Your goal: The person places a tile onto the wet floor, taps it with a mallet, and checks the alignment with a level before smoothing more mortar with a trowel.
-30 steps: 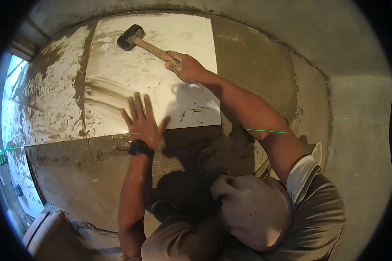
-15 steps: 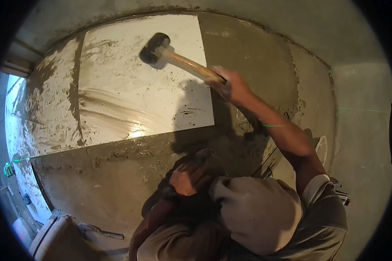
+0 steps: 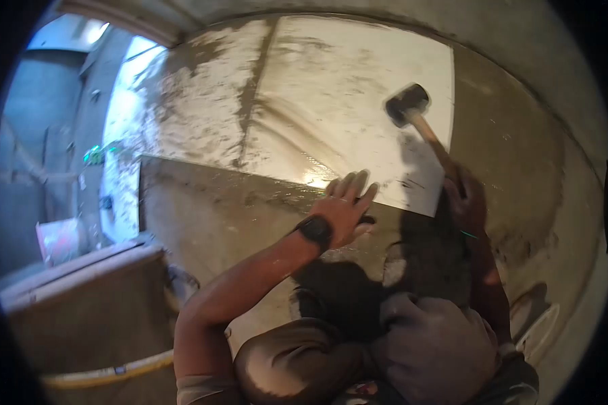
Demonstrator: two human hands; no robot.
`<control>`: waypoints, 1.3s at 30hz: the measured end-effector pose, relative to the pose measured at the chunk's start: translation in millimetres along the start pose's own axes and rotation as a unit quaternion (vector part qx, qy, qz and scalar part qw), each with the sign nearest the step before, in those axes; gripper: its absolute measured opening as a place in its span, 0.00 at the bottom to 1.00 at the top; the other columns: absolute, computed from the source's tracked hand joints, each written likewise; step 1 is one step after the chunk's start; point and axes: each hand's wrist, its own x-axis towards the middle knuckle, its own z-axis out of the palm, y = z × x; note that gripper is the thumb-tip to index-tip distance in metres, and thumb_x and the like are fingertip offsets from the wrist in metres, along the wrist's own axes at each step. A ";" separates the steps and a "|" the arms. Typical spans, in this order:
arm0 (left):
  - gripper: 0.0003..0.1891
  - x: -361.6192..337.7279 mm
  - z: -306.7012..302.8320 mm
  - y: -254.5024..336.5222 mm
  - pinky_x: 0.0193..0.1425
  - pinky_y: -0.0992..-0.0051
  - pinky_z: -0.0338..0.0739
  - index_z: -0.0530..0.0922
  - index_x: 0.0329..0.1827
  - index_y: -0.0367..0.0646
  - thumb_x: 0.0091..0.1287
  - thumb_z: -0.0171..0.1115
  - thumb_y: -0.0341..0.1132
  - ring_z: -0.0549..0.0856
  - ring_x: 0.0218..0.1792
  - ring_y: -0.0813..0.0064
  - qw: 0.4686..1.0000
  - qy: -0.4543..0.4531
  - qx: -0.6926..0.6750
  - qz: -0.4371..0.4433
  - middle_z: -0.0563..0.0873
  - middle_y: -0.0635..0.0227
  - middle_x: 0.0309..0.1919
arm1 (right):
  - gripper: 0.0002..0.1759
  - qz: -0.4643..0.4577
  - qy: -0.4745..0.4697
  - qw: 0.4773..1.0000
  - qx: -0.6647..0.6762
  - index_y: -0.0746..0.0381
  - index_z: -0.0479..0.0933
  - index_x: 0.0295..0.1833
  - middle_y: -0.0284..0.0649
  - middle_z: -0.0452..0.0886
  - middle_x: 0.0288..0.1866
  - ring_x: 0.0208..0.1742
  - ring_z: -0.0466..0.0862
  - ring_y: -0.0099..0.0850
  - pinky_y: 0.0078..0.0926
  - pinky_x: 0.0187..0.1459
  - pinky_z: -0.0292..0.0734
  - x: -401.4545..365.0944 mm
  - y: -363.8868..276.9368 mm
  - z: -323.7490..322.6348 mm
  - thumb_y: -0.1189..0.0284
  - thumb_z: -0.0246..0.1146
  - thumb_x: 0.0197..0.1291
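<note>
A large pale tile (image 3: pixel 338 108), smeared with mortar, lies on the floor ahead of me. My right hand (image 3: pixel 465 196) grips the wooden handle of a black rubber mallet (image 3: pixel 407 104), whose head is over the tile's right part. My left hand (image 3: pixel 344 206), with a dark watch on the wrist, reaches out with fingers spread and rests at the tile's near edge. My bent knees (image 3: pixel 425 337) fill the lower view.
A second mortar-smeared tile (image 3: pixel 196 94) lies to the left of the first. Grey wet mortar bed (image 3: pixel 216 216) covers the floor in front of the tiles. A wall (image 3: pixel 561 88) curves round the right. A doorway with a raised sill (image 3: pixel 81 263) is at left.
My view has swung left and the tile now sits to the right. My left hand has come back out to the tile's near edge. The mallet has shifted to the tile's right side.
</note>
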 end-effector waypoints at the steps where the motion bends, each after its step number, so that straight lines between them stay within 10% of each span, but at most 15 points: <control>1: 0.44 11.8 -2.5 -4.2 0.78 0.48 0.60 0.53 0.83 0.49 0.70 0.59 0.58 0.57 0.79 0.46 1.000 -0.004 0.017 -0.006 0.53 0.49 0.81 | 0.27 -0.012 -0.004 1.000 0.017 0.67 0.77 0.63 0.57 0.83 0.55 0.55 0.85 0.53 0.43 0.55 0.79 -1.5 -8.5 0.0 0.58 0.66 0.68; 10: 0.61 96.2 -39.7 -17.8 0.77 0.31 0.49 0.46 0.85 0.54 0.55 0.67 0.72 0.44 0.83 0.43 0.983 -0.075 0.019 -0.165 0.42 0.49 0.84 | 0.27 0.103 -0.062 0.993 0.016 0.63 0.76 0.65 0.55 0.84 0.54 0.54 0.85 0.52 0.44 0.54 0.79 -22.7 -0.4 3.7 0.56 0.64 0.69; 16: 0.68 104.9 -20.5 -13.1 0.75 0.26 0.46 0.47 0.85 0.53 0.44 0.76 0.70 0.40 0.82 0.39 0.981 -0.054 0.006 -0.186 0.40 0.50 0.84 | 0.25 0.026 -0.015 0.999 -0.033 0.60 0.76 0.63 0.52 0.83 0.54 0.54 0.84 0.53 0.46 0.53 0.79 -19.4 8.7 14.8 0.58 0.65 0.66; 39: 0.68 104.5 -27.4 -3.4 0.77 0.28 0.43 0.42 0.86 0.60 0.46 0.76 0.68 0.35 0.83 0.42 0.975 -0.088 0.018 -0.201 0.36 0.53 0.84 | 0.27 0.077 -0.033 0.997 0.007 0.65 0.75 0.65 0.53 0.85 0.46 0.46 0.86 0.53 0.45 0.47 0.80 -36.1 12.0 -7.7 0.57 0.64 0.70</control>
